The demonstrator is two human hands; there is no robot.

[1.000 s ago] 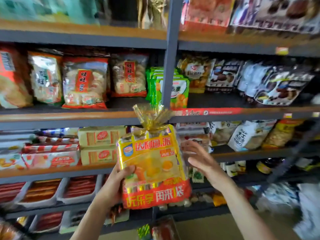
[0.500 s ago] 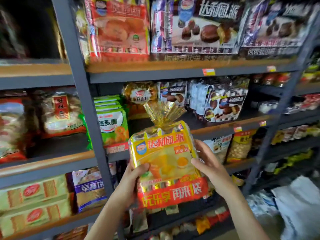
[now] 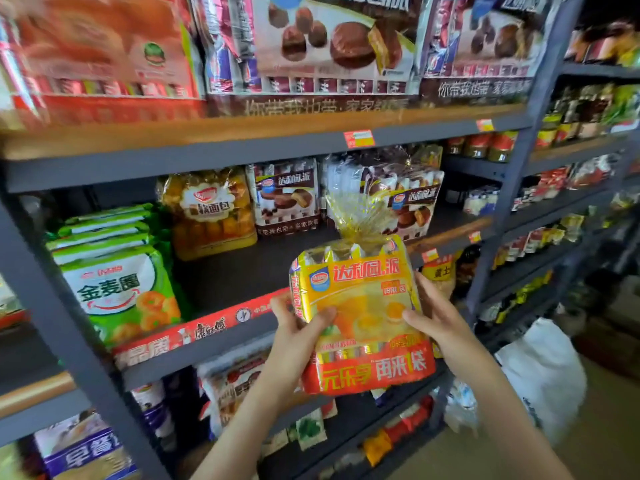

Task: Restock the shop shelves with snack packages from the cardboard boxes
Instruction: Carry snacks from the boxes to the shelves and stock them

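A yellow and red snack bag point(image 3: 360, 306) with a tied gold top is upright between both hands, just in front of the middle shelf's edge point(image 3: 221, 327). My left hand point(image 3: 298, 336) grips its left side, thumb on the front. Gripping the right side is my right hand point(image 3: 434, 322), with fingers behind the bag and thumb across the front. Behind the bag, the dark shelf board point(image 3: 242, 271) shows a bare patch between green snack bags point(image 3: 117, 289) and brown cake bags point(image 3: 287, 199).
A yellow bread bag point(image 3: 209, 213) stands at the back of that shelf. Large red and brown packs point(image 3: 311, 46) fill the shelf above. Grey uprights point(image 3: 59, 317) frame the bay. More shelves run off to the right, and a white plastic bag point(image 3: 540, 372) lies on the floor.
The view swung right and up, closer to the shelves. Both hands carried the bag up to the middle shelf's edge, and my right hand, off the bag a second ago, now grips its side.
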